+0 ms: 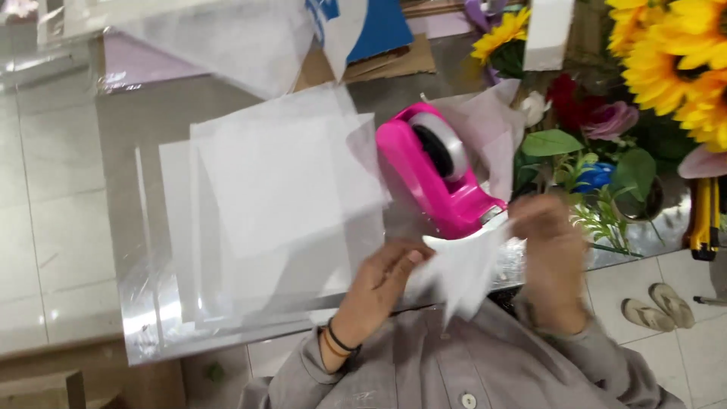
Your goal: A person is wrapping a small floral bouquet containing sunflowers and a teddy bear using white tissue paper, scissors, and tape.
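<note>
My left hand (379,284) pinches the left side of a folded piece of white tissue paper (462,269) held just above the table's near edge. My right hand (549,254), blurred, grips the paper's right side close to the cutter of a pink tape dispenser (435,178). The dispenser stands on the table right behind the paper, with a roll of clear tape in it. A black band circles my left wrist.
A stack of white tissue sheets (273,197) lies on the glossy table (68,227) to the left. Yellow sunflowers (674,60) and other artificial flowers (591,121) crowd the right. A yellow utility knife (704,216) lies at far right. Sandals (659,307) rest on the floor.
</note>
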